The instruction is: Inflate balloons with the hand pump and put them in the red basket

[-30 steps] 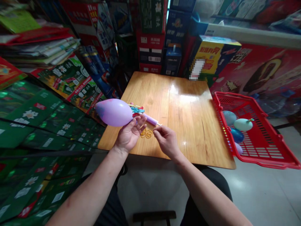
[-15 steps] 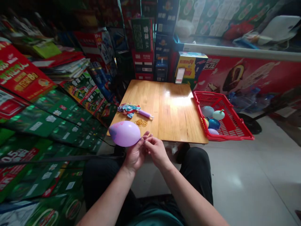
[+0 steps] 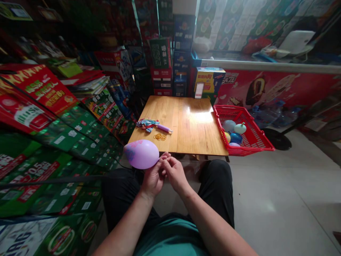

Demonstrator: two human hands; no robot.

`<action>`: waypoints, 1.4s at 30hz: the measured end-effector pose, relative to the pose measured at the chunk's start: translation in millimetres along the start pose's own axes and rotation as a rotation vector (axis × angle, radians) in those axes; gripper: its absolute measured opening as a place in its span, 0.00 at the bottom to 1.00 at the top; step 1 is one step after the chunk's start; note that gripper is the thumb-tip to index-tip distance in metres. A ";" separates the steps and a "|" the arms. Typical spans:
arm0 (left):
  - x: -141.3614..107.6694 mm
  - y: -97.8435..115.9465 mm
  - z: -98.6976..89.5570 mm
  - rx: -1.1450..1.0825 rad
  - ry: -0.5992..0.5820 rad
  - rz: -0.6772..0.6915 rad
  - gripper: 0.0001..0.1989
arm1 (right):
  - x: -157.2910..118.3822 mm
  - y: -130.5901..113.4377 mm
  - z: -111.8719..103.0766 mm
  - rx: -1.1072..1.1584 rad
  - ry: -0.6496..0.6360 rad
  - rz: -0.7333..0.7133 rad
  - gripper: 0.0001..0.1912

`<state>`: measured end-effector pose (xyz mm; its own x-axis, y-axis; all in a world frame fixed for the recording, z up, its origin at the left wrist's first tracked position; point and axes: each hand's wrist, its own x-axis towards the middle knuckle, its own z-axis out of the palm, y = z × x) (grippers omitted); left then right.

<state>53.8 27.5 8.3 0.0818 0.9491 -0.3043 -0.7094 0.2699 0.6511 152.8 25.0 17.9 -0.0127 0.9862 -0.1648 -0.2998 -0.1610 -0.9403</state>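
**Lilac balloon being gripped by its neck above the near table edge**

The inflated lilac balloon [image 3: 141,154], carrying pink printed markings, is hanging just beyond the table edge, with its neck pinched in the curled left hand [image 3: 153,179]. The right hand [image 3: 174,174] is curling against the left fingers; whether it is gripping the neck is hidden. A wooden table [image 3: 191,124] is carrying a purple hand pump [image 3: 164,128], multicoloured balloons [image 3: 147,123] and rubber bands [image 3: 159,137]. Beside it, a red plastic basket [image 3: 255,132] is holding inflated balloons [image 3: 236,138]. Stacked cartons [image 3: 161,53] are lining the room, and a red carton [image 3: 45,89] is showing "89". A yellow carton's [image 3: 209,80] label is blurred.
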 end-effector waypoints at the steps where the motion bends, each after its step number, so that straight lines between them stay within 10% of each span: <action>1: -1.8 0.5 -1.0 0.005 -0.011 0.006 0.13 | -1.4 -1.5 0.6 0.001 -0.002 0.004 0.19; 11: -5.7 9.8 -7.8 -0.026 -0.034 0.001 0.10 | -3.1 4.4 -2.7 0.138 0.008 0.076 0.20; 26: -13.6 -7.6 -25.4 -0.125 0.061 -0.079 0.10 | 4.0 14.4 3.6 -0.446 0.055 -0.023 0.11; 31: -25.7 -4.2 -34.9 0.220 0.020 -0.245 0.13 | 16.0 7.4 -6.0 -0.659 0.110 -0.073 0.11; 39: -30.0 25.7 -33.5 0.667 0.085 0.381 0.09 | 24.6 -4.0 -14.7 -0.823 -0.098 -0.109 0.12; 42: -25.4 31.1 -33.8 0.692 0.002 0.411 0.16 | 21.8 -8.5 -8.0 -0.778 -0.245 -0.142 0.11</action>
<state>6.0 6.3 12.8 -0.0936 0.9942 0.0522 -0.0880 -0.0605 0.9943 162.6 47.6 19.9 -0.2588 0.9649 -0.0444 0.4309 0.0742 -0.8993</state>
